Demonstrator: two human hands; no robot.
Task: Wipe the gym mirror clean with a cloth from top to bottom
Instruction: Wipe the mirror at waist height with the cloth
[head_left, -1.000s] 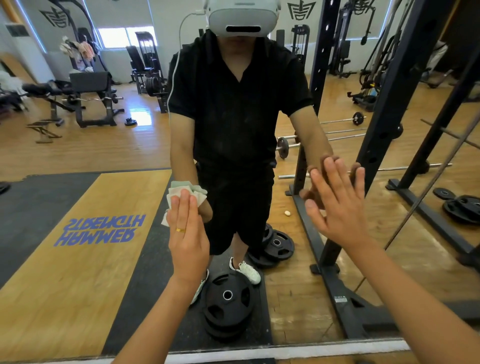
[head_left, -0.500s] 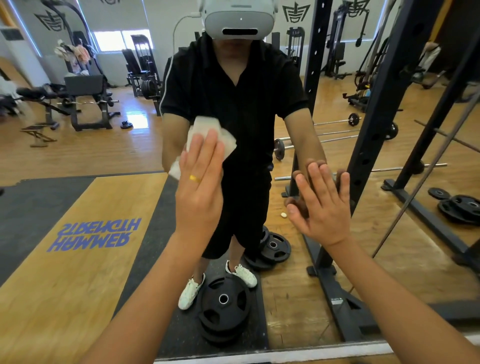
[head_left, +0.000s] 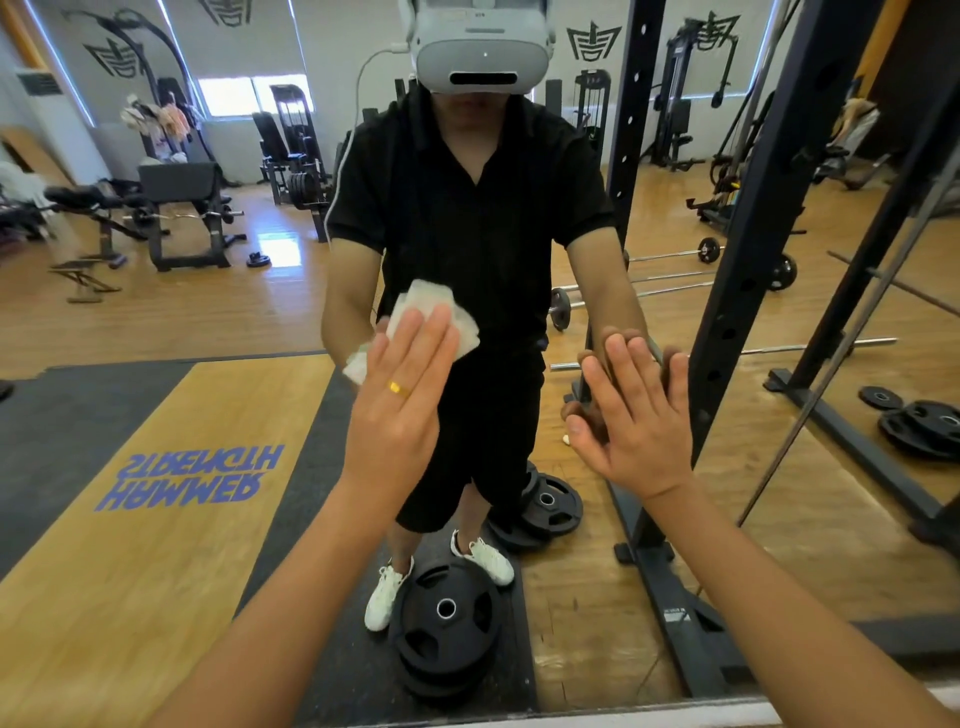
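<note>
Cloth (head_left: 415, 304) sitting higher than a second ago; my left fingers (head_left: 434, 343) pressing it flat on mirror (head_left: 156, 322), right hand (head_left: 636, 415) bracing open beside them; I'm keeping downstrokes even.

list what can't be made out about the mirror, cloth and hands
1. Mirror top: cut off by the head view's upper edge.
2. Cloth: mostly covered by the left hand; only its edges show.
3. Right hand: its palm faces the mirror, hidden by the hand itself.
4. How clean the mirror is: too faint to tell.
</note>
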